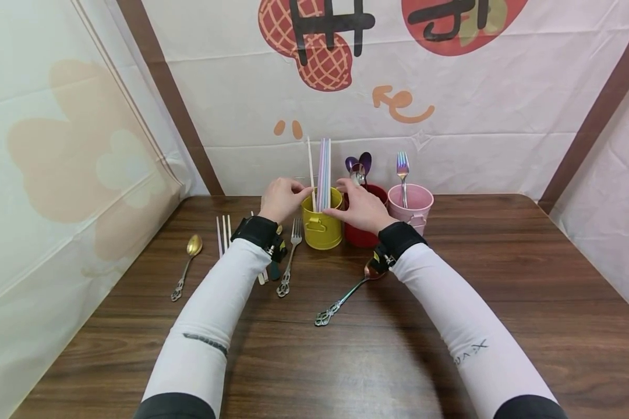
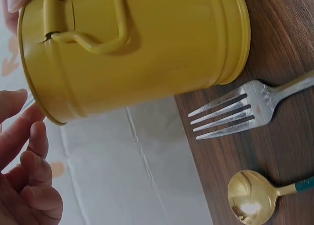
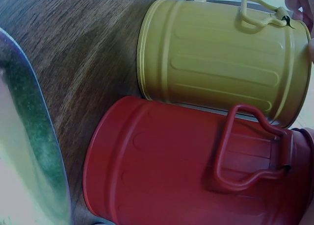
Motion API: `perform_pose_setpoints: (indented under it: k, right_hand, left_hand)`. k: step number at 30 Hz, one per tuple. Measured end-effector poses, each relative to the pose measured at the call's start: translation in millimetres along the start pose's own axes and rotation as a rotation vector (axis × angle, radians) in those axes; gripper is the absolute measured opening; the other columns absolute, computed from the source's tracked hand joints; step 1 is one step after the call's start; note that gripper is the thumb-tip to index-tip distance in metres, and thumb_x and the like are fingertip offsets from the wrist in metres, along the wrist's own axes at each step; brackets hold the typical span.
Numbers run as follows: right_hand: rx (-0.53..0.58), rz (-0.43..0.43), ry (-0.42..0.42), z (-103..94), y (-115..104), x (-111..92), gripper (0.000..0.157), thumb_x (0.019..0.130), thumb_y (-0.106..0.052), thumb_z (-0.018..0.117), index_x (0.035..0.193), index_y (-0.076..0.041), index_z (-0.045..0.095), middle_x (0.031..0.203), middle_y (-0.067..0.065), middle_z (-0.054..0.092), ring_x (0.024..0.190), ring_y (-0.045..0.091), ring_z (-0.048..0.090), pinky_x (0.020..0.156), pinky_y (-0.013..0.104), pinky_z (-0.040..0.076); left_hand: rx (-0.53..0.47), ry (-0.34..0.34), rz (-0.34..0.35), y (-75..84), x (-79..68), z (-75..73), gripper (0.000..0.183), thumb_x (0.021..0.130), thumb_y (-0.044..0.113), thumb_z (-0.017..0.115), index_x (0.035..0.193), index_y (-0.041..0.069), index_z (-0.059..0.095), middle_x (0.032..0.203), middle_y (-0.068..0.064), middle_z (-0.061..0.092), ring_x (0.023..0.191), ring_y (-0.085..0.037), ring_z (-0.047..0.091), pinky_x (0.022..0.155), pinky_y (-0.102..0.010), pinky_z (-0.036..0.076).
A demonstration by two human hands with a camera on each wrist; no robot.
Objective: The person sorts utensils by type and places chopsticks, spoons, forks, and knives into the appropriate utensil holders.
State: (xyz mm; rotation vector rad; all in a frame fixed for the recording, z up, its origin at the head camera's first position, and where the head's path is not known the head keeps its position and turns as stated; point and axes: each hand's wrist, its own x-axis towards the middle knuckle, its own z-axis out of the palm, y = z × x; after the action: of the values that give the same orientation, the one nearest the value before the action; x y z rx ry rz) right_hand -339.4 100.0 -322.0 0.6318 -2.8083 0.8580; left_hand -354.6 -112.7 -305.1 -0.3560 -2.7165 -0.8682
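Two bare hands meet at the rim of a yellow bucket [image 1: 322, 234], which stands upright on a wooden table [image 1: 293, 361]. Inside it, a white chopstick [image 1: 311, 166] leans beside a group of pastel chopsticks [image 1: 324, 169]. The left hand [image 1: 282, 199] has its thumb and index finger near one another at the rim, beside the white chopstick, with the other fingers bent; whether it pinches the stick cannot be told. The right hand [image 1: 366, 209] holds its thumb and fingers apart about the opposite rim; whether they grip it is likewise unclear. A red bucket [image 1: 360, 237] containing spoons stands below that hand, just beside a pink bucket [image 1: 418, 202]. A silver fork [image 1: 290, 259] lies near the yellow bucket.
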Motion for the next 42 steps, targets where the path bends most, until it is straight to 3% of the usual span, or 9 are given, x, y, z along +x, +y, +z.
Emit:
perform_pose_setpoints:
  k: [11,18,23,29,34,38,42]
  right_hand:
    - [0.000,-0.039,-0.056,-9.5,3.3,0.2,0.081,0.087,-0.054,0.066,0.145,-0.009,0.031,0.141,0.012,0.050,0.130,0.029,0.045,0.106,0.046,0.036]
    - [0.002,-0.080,-0.045,-30.1,12.5,-7.8,0.076,0.089,-0.047,0.067,0.145,-0.009,0.030,0.142,0.011,0.049,0.132,0.027,0.042,0.108,0.045,0.033]
    - [0.009,-0.104,-0.015,-48.0,22.6,-19.8,0.071,0.089,-0.042,0.069,0.142,-0.009,0.034,0.139,0.014,0.051,0.130,0.029,0.045,0.104,0.047,0.037]
    - [-0.028,-0.093,0.000,-56.0,40.3,-36.3,0.077,0.086,-0.045,0.072,0.143,-0.006,0.036,0.138,0.017,0.049,0.124,0.031,0.049,0.098,0.048,0.044]
    - [-0.062,-0.093,0.031,-48.7,54.0,-39.3,0.084,0.083,-0.047,0.074,0.143,-0.002,0.036,0.135,0.018,0.051,0.119,0.030,0.053,0.097,0.045,0.045]
    - [-0.096,-0.067,0.055,-42.0,57.1,-37.7,0.086,0.082,-0.051,0.073,0.143,-0.003,0.037,0.130,0.017,0.054,0.118,0.030,0.053,0.097,0.045,0.045]
    - [-0.115,-0.021,0.066,-38.8,54.8,-37.2,0.088,0.083,-0.055,0.070,0.144,-0.004,0.035,0.132,0.019,0.053,0.119,0.033,0.052,0.097,0.047,0.044]
  left_hand:
    - [0.006,-0.063,0.037,0.5,-4.9,-25.3,0.033,0.096,0.037,0.060,0.101,0.008,0.073,0.098,-0.008,0.068,0.088,-0.024,0.059,0.072,-0.039,0.046]
    - [0.061,-0.091,0.090,3.5,-9.9,-38.9,0.033,0.096,0.041,0.059,0.102,0.011,0.069,0.100,-0.005,0.067,0.086,-0.022,0.059,0.072,-0.039,0.046]
    - [0.099,-0.067,0.189,8.2,-19.8,-35.8,0.029,0.096,0.038,0.061,0.103,0.011,0.068,0.101,-0.004,0.066,0.083,-0.020,0.060,0.071,-0.037,0.047]
    - [0.128,-0.058,0.330,21.9,-45.0,-20.0,0.030,0.093,0.035,0.066,0.108,0.008,0.066,0.100,-0.007,0.062,0.085,-0.022,0.059,0.066,-0.036,0.049]
    - [0.148,-0.230,0.399,41.2,-66.3,0.2,0.033,0.093,0.037,0.065,0.110,0.009,0.063,0.099,-0.004,0.066,0.086,-0.018,0.062,0.067,-0.033,0.050]
    - [0.197,-0.414,0.440,54.5,-82.1,20.8,0.034,0.092,0.038,0.066,0.110,0.010,0.063,0.089,0.002,0.065,0.076,-0.011,0.059,0.063,-0.028,0.049]
    - [0.267,-0.547,0.462,60.1,-93.5,42.3,0.032,0.091,0.037,0.067,0.107,0.010,0.063,0.077,0.006,0.059,0.069,-0.009,0.056,0.059,-0.027,0.046]
